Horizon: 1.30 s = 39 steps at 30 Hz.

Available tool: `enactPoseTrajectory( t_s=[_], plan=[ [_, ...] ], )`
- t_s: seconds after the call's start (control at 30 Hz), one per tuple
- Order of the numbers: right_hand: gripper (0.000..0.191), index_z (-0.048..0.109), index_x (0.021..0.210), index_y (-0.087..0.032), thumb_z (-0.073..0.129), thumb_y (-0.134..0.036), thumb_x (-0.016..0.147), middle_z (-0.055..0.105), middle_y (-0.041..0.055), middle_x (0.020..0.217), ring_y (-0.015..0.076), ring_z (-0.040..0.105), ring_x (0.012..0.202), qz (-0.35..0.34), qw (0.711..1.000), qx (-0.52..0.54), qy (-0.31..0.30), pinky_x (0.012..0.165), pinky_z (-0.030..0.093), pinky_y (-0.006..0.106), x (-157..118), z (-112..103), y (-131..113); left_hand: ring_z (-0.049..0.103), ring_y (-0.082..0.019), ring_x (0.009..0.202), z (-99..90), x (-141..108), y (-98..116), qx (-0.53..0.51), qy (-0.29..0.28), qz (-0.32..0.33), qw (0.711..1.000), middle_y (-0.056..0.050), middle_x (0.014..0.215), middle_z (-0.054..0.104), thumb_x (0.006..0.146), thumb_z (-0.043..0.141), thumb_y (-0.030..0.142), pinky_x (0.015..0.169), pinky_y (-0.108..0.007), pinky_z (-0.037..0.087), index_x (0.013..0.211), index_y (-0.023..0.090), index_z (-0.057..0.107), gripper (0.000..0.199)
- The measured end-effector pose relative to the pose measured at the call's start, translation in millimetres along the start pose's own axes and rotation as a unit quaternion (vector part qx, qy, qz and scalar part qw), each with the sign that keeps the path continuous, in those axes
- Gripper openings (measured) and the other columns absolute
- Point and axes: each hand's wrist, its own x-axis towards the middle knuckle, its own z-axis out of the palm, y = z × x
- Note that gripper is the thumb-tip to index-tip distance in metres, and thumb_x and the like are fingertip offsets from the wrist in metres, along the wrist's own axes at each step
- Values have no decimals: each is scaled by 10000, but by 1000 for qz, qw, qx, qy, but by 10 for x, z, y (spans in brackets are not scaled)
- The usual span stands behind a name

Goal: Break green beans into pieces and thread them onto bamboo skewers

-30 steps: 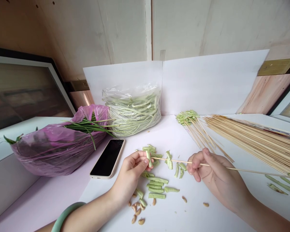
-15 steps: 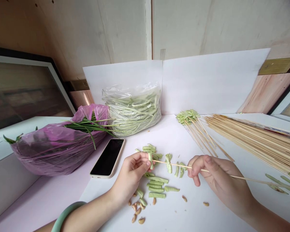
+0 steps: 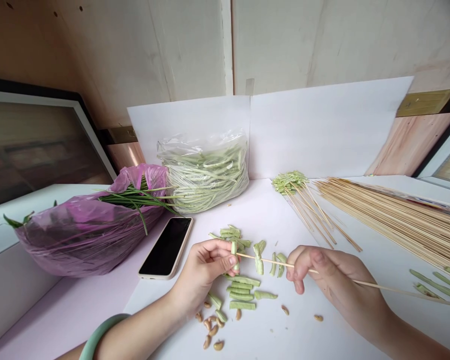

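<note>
the left hand (image 3: 209, 262), just right of the black-screened rectangular phone in a pale case (image 3: 167, 247), pinches a short, pale green bean piece (image 3: 234, 247) between thumb and fingers. farther right of the phone, the right hand (image 3: 332, 275) grasps a long, thin, tan wooden skewer (image 3: 382, 287), its tip meeting that piece. cut pale green pods (image 3: 242, 296) and small tan-brown seeds (image 3: 213, 330) lie on the white worktop (image 3: 285, 340), right of the phone.

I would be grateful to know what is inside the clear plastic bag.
The clear plastic bag holds a heap of long, pale green beans. The front ones hide whatever lies deeper in the heap.
</note>
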Motion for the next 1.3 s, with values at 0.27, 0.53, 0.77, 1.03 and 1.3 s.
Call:
enactPoseTrajectory(
  t_s=[0.27,0.53,0.77,1.03,1.3],
  plan=[
    [459,660,652,-210,399,-439,953,642,42,592,196,609,651,15,999,6,-40,637,484,304,-49,54,-1,601,-112,498,29,-48,-21,-33,-58,-41,997,-18,555,679,571,855,236,546,-224,473,701,127,696,233],
    [439,647,682,-212,387,-431,959,663,39,634,202,633,697,25,998,29,-57,682,490,309,-63,110,44,612,-103,499,33,-63,-55,-53,-83,-50,994,-20,597,703,575,851,188,548,-212,482,682,133,699,194],
    [444,675,675,-215,413,-448,946,678,38,650,195,640,702,43,999,-7,-30,725,481,305,-27,65,6,602,-122,620,37,-64,-50,4,-56,-5,998,-9,671,692,636,819,306,627,-229,480,848,176,730,264],
    [449,681,536,-202,552,-489,856,596,36,513,163,562,495,26,990,46,132,574,487,314,109,-52,-44,562,-205,929,-44,-138,-114,298,-65,94,948,-68,1059,658,836,603,276,888,-359,430,1447,250,311,678],
    [423,671,504,-196,627,-512,782,555,29,468,166,569,522,35,979,32,196,564,499,295,148,-101,-58,552,-239,993,-2,-113,-29,487,-131,131,853,-92,1000,661,760,593,100,878,-353,451,919,166,719,213]
  ],
)
